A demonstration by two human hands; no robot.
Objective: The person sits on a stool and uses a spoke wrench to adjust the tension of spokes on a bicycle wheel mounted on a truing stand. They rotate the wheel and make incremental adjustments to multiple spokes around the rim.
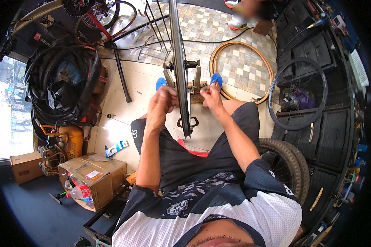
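Note:
A bicycle wheel [177,49] stands upright, edge-on to me, in a truing stand [198,77] between my legs. Its hub [190,64] sits between the stand's two uprights, and a black caliper piece [187,122] flanks the rim's near end. To the left of the rim, my left hand [163,101] is curled closed and a little blurred. My right hand [212,98] is on the other side, fingers bent in a pinch near the stand's right side. Whatever either hand holds is hidden or too small to make out.
Tan tyres [213,61] lie on the tiled floor ahead. A loose wheel [272,101] leans on black cabinets [313,142] at right. Black tyres [41,90], an orange compressor [72,140] and a cardboard box [107,168] are left. Another person's shoe [237,24] shows at the top.

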